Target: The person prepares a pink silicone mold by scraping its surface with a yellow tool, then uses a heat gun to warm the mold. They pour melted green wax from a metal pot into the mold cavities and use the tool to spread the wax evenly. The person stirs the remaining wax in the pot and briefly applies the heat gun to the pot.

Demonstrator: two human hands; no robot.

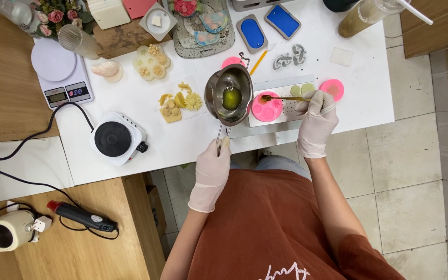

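Over the white table (182, 140), my gloved left hand (211, 168) closed round the handle of a steel pot (229, 94), holding it tilted above the edge; green liquid (232, 97) pooled inside. My right hand (315, 122) pinched a thin stick (283, 97), its tip resting in the pink mould (266, 108) just beside the pot. A small hotplate (116, 138) sat well to the left.

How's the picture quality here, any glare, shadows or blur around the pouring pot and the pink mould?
Head view: even, bright light and a sharp picture. The metal pot in the left hand shows soft reflections inside, no harsh glare. The pink mould is clear under the right hand; shadows are faint.
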